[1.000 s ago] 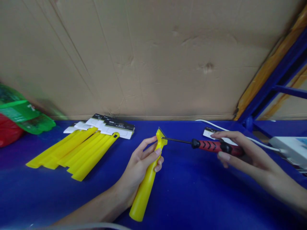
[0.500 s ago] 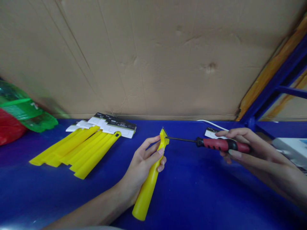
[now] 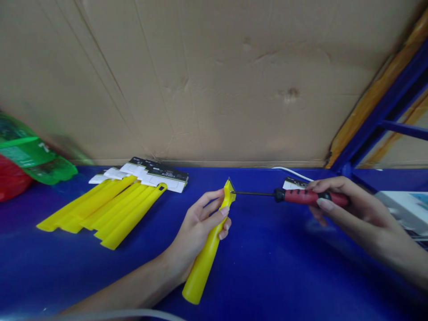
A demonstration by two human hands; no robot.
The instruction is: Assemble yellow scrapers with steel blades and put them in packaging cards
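My left hand is wrapped round a yellow plastic scraper, held slanted with its narrow head pointing away from me. A small metal blade edge shows at the head. In my right hand is a screwdriver with a red and black handle, gripped between thumb and fingers. Its dark shaft runs level to the left, and the tip meets the side of the scraper's head, where the screw itself is too small to make out.
Several yellow handles with black and white cards lie fanned on the blue table. A green bottle and something red are at the left. A white box, a cable and a blue metal frame stand right.
The fingers of my right hand have shifted round the screwdriver handle, which looks turned. Its tip remains at the scraper's head. The whole view has shifted slightly.
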